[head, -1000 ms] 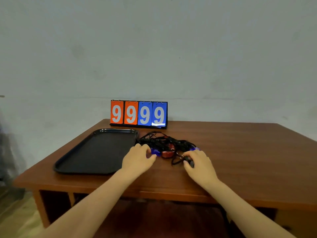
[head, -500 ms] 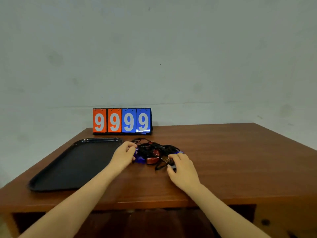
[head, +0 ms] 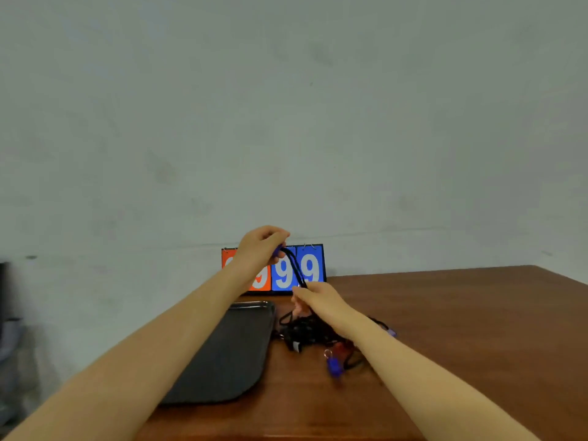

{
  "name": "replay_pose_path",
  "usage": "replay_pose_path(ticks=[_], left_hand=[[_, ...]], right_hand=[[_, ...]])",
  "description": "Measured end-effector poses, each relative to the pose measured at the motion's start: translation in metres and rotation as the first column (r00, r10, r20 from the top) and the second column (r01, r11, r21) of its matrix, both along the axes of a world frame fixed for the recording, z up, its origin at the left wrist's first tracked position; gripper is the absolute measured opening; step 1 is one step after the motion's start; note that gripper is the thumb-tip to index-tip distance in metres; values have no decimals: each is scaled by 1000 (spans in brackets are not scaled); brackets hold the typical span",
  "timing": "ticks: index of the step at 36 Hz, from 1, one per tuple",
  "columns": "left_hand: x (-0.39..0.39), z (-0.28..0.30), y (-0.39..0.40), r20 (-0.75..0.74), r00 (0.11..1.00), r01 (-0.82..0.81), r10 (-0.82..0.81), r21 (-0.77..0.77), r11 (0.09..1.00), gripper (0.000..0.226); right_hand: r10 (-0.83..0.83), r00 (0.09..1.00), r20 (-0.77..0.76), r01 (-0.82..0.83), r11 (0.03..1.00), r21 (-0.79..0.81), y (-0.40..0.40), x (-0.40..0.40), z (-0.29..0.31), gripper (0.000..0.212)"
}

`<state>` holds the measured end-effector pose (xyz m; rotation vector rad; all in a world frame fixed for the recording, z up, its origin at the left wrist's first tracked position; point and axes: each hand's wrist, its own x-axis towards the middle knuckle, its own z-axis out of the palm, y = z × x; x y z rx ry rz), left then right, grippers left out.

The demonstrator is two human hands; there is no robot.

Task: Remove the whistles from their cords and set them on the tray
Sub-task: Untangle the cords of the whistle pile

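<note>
Item: one blue whistle point(head: 278, 250), lifted. Half a second ago both hands lay low on the desk, working at the tangle; now the left hand point(head: 261, 248) is raised in front of the scoreboard point(head: 310, 267), fingers curled round the whistle, only a sliver of blue showing at the fingertips. The right hand point(head: 319, 299), below and just to the right of the left, pinches the black cord point(head: 296, 268) that runs between the two hands.

Meaning for the task: one whistle looks singled out from the pile and its cord drawn fairly tight, so unhooking is probably the step in hand. None detached yet; nothing lies on the tray point(head: 222, 354).

Orientation: the held whistle is mostly hidden in the fist; which way its mouthpiece points cannot be told. The cord's long axis slopes down and right from the left hand to the right, then drops into the tangle point(head: 310, 331) under the right wrist.

Remaining stock, on the desk point(head: 461, 329):
- second blue whistle point(head: 334, 367), nearer the person than the right hand, beside the right forearm; long axis roughly towards and away from the viewer, ring end farther off.
- reddish whistle point(head: 342, 347), touching the tangle, partly covered by the forearm.
- pale purple piece point(head: 390, 332), right of the forearm; too blurred to name.

Tray: left of the tangle, under the left forearm.
</note>
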<state>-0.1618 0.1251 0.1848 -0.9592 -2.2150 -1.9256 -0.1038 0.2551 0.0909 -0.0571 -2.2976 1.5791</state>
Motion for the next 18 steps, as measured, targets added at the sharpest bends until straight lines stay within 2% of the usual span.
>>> replay_pose_path(ticks=[4,9,11,13,16,18], left_hand=[[-33,-3,-23,14,979,-203,202,53,978,14],[-70,-9,-42,70,910,-415,409,187,890,21],[-79,-14,-43,99,885,-466,455,219,857,25],[-83,-21,-38,96,869,-494,486,223,840,26],[-84,-35,-23,94,871,-492,483,213,844,19],[-82,-47,-6,138,886,-463,443,203,863,12]], right_hand=[[4,1000,13,-3,992,-123,28,-4,3,34],[-91,996,-12,87,983,-164,78,-3,20,36],[-107,993,-44,93,964,-249,96,-5,27,37],[-108,991,-78,67,911,-406,109,-8,34,34],[-162,971,-176,9,760,-650,115,-11,43,30],[-250,938,-240,-2,688,-726,120,-14,46,30]])
